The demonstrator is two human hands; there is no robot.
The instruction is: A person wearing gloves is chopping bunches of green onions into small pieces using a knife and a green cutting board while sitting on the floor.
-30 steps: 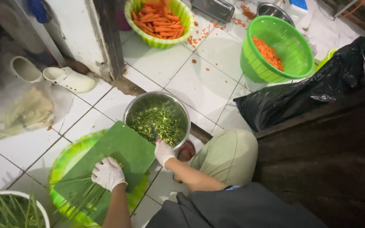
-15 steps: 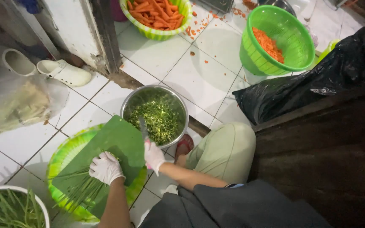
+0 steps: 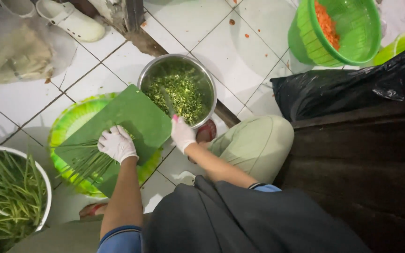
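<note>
Pressing a bundle of long green stalks [image 3: 83, 161] onto a green cutting board [image 3: 127, 122], the gloved left hand [image 3: 116, 143] lies flat over them. The gloved right hand [image 3: 182, 133] grips a knife [image 3: 168, 104] over the steel bowl of chopped greens [image 3: 178, 89] just beyond the board, on the tiled floor [image 3: 240, 51].
</note>
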